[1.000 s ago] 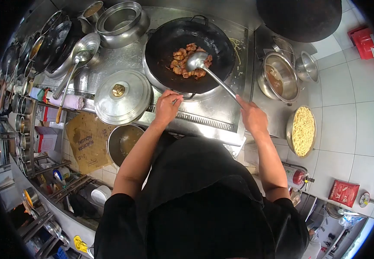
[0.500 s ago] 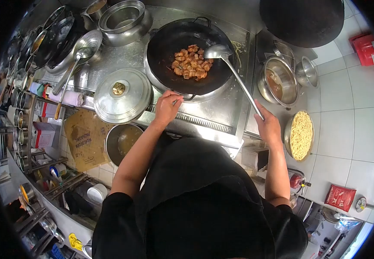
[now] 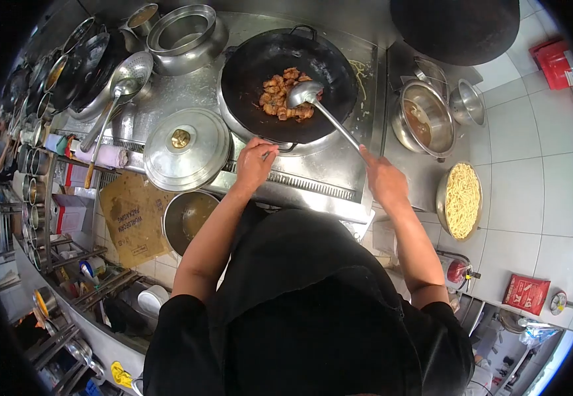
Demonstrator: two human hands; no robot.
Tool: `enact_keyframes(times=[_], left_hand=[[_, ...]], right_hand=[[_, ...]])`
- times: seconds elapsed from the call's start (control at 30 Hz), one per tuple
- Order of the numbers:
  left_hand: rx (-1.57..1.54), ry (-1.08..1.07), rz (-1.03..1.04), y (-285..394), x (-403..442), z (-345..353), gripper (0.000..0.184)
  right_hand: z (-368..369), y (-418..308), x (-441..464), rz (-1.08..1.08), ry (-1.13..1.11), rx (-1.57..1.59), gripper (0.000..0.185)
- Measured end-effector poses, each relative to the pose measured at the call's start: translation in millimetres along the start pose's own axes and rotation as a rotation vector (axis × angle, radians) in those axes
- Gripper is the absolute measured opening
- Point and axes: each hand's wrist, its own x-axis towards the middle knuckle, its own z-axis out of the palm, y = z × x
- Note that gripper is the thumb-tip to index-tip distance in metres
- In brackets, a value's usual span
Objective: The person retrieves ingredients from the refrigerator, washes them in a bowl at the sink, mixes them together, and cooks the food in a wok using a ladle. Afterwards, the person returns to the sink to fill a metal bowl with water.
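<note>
A black wok (image 3: 329, 66) sits on the burner, with browned chunks of meat (image 3: 274, 99) in its middle. The ladle (image 3: 307, 92) rests its metal bowl on the right side of the meat, its long handle slanting down toward me. My right hand (image 3: 387, 179) is closed around the end of that handle. At the wok's near rim, my left hand (image 3: 254, 165) has its fingers pinched at the left end of the wok handle (image 3: 287, 147). The fingertips partly cover where they meet it.
Left of the wok lies a lidded pot (image 3: 187, 152); a skimmer (image 3: 131, 72) and a steel pot (image 3: 184, 36) stand beyond. On the right are a steel bowl (image 3: 451, 135) with liquid and a bowl of noodles (image 3: 463, 201). A stockpot (image 3: 174, 228) stands low at left.
My right hand has moved left and slightly forward, pushing the ladle's bowl from the wok's right side onto the meat, which is now bunched leftward. My left hand stays at the wok handle.
</note>
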Motion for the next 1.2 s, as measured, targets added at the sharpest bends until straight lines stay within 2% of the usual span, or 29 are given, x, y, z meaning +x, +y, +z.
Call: enact_keyframes(times=[0.13,0.3,0.43,0.5,0.6,0.8,0.97,1.2], left_hand=[[-0.013,0.024,0.011,1.4,0.8,0.2,0.014],[-0.03,0.044,0.007,2.6,-0.1,2.5,0.013],[-0.039,0.027,0.005,1.6,0.7,1.1,0.014],[-0.037,0.024,-0.003,2.6,1.3,0.2,0.014],[-0.022,0.019,-0.004,0.9,0.0,1.1,0.014],[0.019,0.032,0.039,-8.2,-1.2,5.2,0.017],[-0.022,0.039,-0.009,-1.4,-1.6,2.5,0.014],[0.004,0.03,0.025,-4.5,-1.2,3.7,0.014]], right_hand=[[-23.8,4.2,-10.7,0.041,0.0,0.054,0.054],[-14.2,4.5,-7.7,0.038,0.14,0.336,0.055],[-5.7,-6.7,5.4,0.017,0.114,0.332,0.054],[-0.9,-11.8,9.6,-0.007,0.073,0.156,0.053],[-0.7,-10.9,11.8,0.017,0.037,0.057,0.054],[-4.5,18.9,-5.2,0.022,0.068,-0.018,0.056],[-13.9,32.1,-28.6,0.058,0.136,0.07,0.054],[-26.2,56.5,-44.4,0.068,0.282,0.205,0.054]])
